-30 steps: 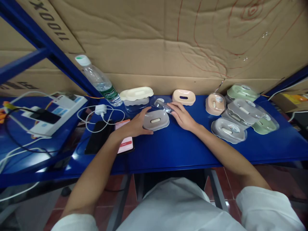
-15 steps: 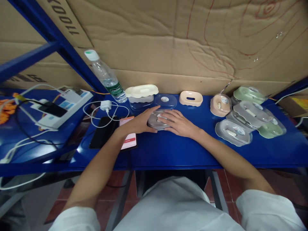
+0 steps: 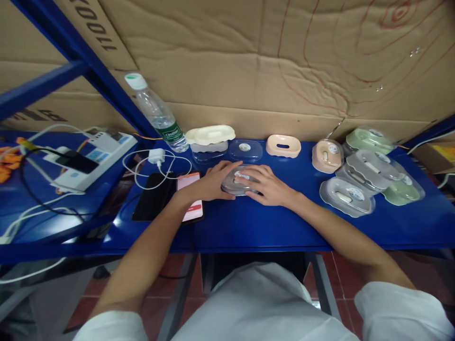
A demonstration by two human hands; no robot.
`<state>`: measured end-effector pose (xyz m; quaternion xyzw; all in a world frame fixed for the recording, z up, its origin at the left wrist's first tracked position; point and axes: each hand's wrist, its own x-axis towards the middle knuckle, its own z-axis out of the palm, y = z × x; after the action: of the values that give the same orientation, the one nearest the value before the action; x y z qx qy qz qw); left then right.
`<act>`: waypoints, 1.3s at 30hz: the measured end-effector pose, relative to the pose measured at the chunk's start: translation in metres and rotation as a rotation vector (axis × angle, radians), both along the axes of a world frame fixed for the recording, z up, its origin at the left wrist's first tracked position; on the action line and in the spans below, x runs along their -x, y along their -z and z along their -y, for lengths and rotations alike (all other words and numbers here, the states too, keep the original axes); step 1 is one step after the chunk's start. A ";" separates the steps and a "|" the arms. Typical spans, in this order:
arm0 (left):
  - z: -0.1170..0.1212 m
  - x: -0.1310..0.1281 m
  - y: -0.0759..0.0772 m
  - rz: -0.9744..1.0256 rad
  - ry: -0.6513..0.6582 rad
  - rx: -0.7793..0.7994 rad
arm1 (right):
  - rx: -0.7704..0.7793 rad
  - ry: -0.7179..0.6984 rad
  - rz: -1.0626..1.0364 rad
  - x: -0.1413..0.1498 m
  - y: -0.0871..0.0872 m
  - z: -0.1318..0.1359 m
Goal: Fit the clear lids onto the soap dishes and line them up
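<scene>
A grey soap dish under a clear plastic lid [image 3: 235, 182] lies on the blue table [image 3: 249, 222] in front of me. My left hand [image 3: 209, 182] grips its left end, thumb over the top. My right hand [image 3: 265, 184] presses down on its right side, fingers curled over the lid. Behind the dish lie a loose clear lid [image 3: 246, 150] and a peach soap dish [image 3: 283, 146].
A cream dish on a clear base [image 3: 209, 139], a water bottle [image 3: 158, 116], a charger with cable [image 3: 158, 156] and two phones [image 3: 170, 201] lie at the left. Several lidded dishes [image 3: 366, 173] are grouped at the right. A power strip [image 3: 92, 158] sits far left. Cardboard lines the back.
My right hand brought the clear lid down onto the grey dish and now presses on it together with my left hand. A second clear lid now shows behind.
</scene>
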<state>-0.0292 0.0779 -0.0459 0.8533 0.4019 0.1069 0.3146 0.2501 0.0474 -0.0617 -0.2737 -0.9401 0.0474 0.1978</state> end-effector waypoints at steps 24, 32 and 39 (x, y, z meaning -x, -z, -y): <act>-0.006 0.002 0.013 0.198 0.048 0.011 | 0.019 0.022 0.035 0.002 0.005 -0.002; -0.006 0.001 0.011 0.177 0.050 0.018 | 0.098 0.034 -0.044 0.001 0.003 -0.006; -0.004 0.009 -0.002 0.122 0.090 0.067 | 0.123 0.177 -0.222 -0.009 0.001 -0.015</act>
<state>-0.0386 0.0822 -0.0444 0.8513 0.3466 0.1310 0.3716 0.2595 0.0628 -0.0627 -0.3603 -0.8798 0.1174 0.2869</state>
